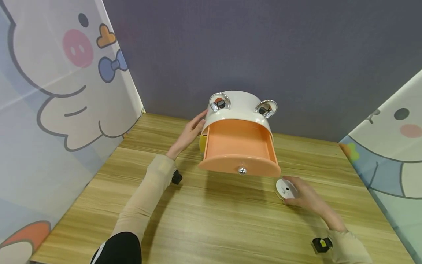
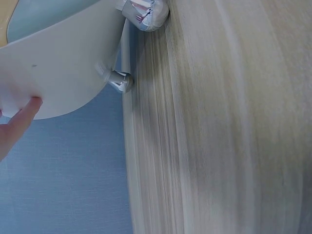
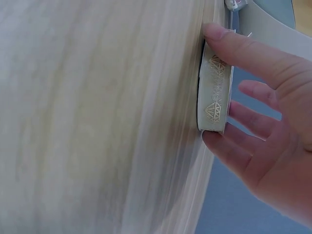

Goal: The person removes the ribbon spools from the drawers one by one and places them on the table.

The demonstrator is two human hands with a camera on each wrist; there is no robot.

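Observation:
A white rounded storage box (image 1: 235, 106) with two silver ear-shaped rings stands at the back of the wooden table (image 1: 211, 220). Its orange drawer (image 1: 239, 146) is pulled out towards me and looks empty; a silver knob (image 1: 242, 170) sits on its front. My left hand (image 1: 192, 128) rests with straight fingers against the box's left side; in the left wrist view one fingertip (image 2: 19, 122) touches the white shell (image 2: 63, 63). My right hand (image 1: 304, 196) grips a white ribbon spool (image 1: 285, 189) lying flat on the table just right of the drawer front. In the right wrist view its fingers (image 3: 243, 48) clasp the spool's rim (image 3: 213, 95).
Panels printed with cartoon animals close off the left (image 1: 59, 91) and right (image 1: 395, 146) sides, and a grey-blue wall (image 1: 263, 44) stands behind the box. A yellow part (image 1: 202, 143) shows beside the drawer's left edge. Bare wood stretches in front of the drawer.

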